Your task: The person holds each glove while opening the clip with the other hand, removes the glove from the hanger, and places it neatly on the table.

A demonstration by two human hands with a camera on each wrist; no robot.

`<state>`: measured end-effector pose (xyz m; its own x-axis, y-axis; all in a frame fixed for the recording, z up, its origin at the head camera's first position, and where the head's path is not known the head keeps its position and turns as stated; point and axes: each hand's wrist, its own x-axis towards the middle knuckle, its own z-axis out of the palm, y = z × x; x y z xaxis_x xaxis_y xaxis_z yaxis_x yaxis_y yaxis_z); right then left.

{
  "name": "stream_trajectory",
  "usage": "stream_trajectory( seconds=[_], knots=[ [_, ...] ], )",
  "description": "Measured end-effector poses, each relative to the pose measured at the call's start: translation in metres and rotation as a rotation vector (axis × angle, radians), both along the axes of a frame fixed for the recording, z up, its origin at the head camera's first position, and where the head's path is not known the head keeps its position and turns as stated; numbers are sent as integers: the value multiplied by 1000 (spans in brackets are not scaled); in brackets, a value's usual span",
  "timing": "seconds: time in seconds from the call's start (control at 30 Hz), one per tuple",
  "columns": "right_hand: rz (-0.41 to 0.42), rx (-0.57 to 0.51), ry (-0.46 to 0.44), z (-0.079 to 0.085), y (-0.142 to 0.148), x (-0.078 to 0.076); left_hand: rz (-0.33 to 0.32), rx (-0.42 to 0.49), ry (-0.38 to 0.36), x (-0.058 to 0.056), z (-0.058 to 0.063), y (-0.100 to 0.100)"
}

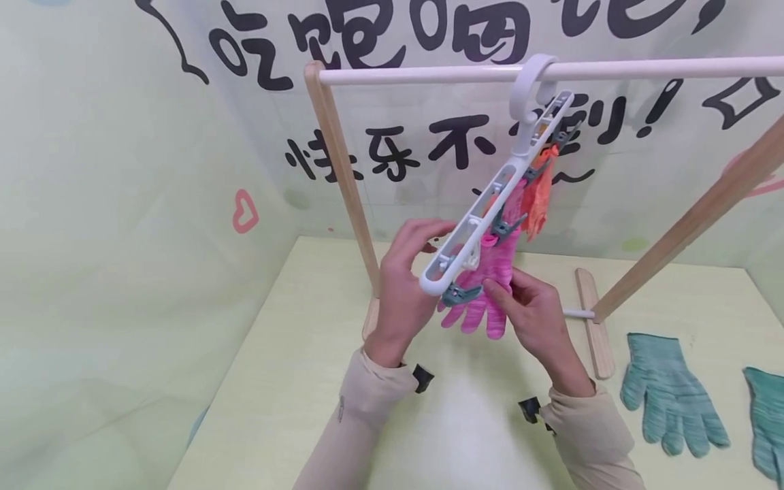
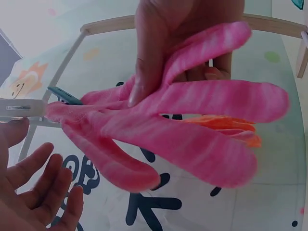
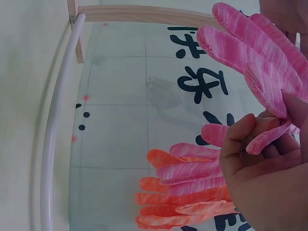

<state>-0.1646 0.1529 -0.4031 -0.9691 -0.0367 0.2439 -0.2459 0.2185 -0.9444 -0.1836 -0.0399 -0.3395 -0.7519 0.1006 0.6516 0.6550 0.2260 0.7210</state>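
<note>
A grey-white clip hanger (image 1: 471, 231) hangs by its hook from the rod. At its near end, a pink glove (image 1: 495, 320) dangles with fingers downward beside a grey-green clip (image 1: 462, 294). My right hand (image 1: 542, 316) pinches this glove between thumb and fingers, as the right wrist view also shows. My left hand (image 1: 404, 292) is at the hanger's near end; in the left wrist view its fingers (image 2: 43, 187) are spread and relaxed, with one fingertip close to the hanger. Farther along, another pink glove and orange gloves (image 1: 539, 204) hang from clips.
The rack has a white rod (image 1: 422, 75), a left wooden post (image 1: 343, 170) and a right wooden post (image 1: 692, 218). A green glove (image 1: 667, 391) lies flat on the table (image 1: 263, 381) at right, and a second green glove (image 1: 768, 422) is cut off by the frame edge.
</note>
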Motion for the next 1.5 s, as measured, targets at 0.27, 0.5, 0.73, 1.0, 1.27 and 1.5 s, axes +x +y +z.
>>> stream_trajectory(
  seconds=[0.27,0.5,0.73,1.0,1.27,1.5],
  knots=[
    [-4,19,17,0,1,0,-45,-60,45,-2,16,15],
    [-7,29,21,-1,1,4,-2,-83,42,-2,25,28],
    [-17,39,33,0,1,4,109,-138,105,2,33,42],
    [-9,34,12,0,-1,3,250,-170,197,2,38,52],
    [-4,41,26,0,-3,3,287,-153,221,2,41,54],
    [-15,70,39,2,-2,4,261,-90,300,1,44,52]
  ],
)
